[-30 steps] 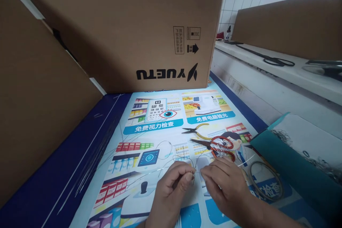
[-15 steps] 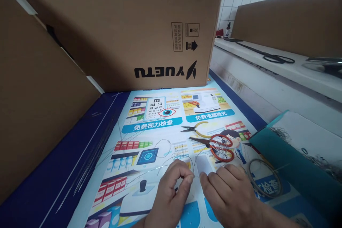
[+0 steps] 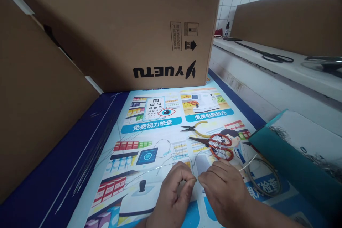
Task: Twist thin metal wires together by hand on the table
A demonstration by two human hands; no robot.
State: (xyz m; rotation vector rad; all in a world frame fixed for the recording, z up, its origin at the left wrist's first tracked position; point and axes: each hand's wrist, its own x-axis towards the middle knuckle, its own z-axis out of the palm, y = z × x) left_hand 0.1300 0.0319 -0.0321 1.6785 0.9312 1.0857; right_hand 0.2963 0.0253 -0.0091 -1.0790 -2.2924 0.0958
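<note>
Near the front of the printed sheet, my left hand (image 3: 175, 194) is closed, thumb and forefinger pinched together on a thin wire (image 3: 157, 167) that trails off to the left. Close beside it, my right hand (image 3: 224, 190) is also closed, its thumb almost touching the left fingertips. A pale wire end (image 3: 248, 162) sticks out past the right hand's knuckles. Whether it is the same wire is hidden by the fingers. Beyond my hands lie red-handled scissors (image 3: 201, 141) and yellow-handled pliers (image 3: 201, 133). A wire coil (image 3: 279, 181) rests right of my right hand.
A teal-sided box (image 3: 280, 153) with tangled wire bits stands at the right. Long straight wires (image 3: 88, 169) lie along the left. Large cardboard boxes (image 3: 112, 28) close off the back and left. Black scissors (image 3: 278, 58) lie on a ledge at the right.
My right hand has turned and shifted slightly left, closer to the left fingertips. The pale wire end now rises more steeply behind its knuckles. The left hand has barely moved.
</note>
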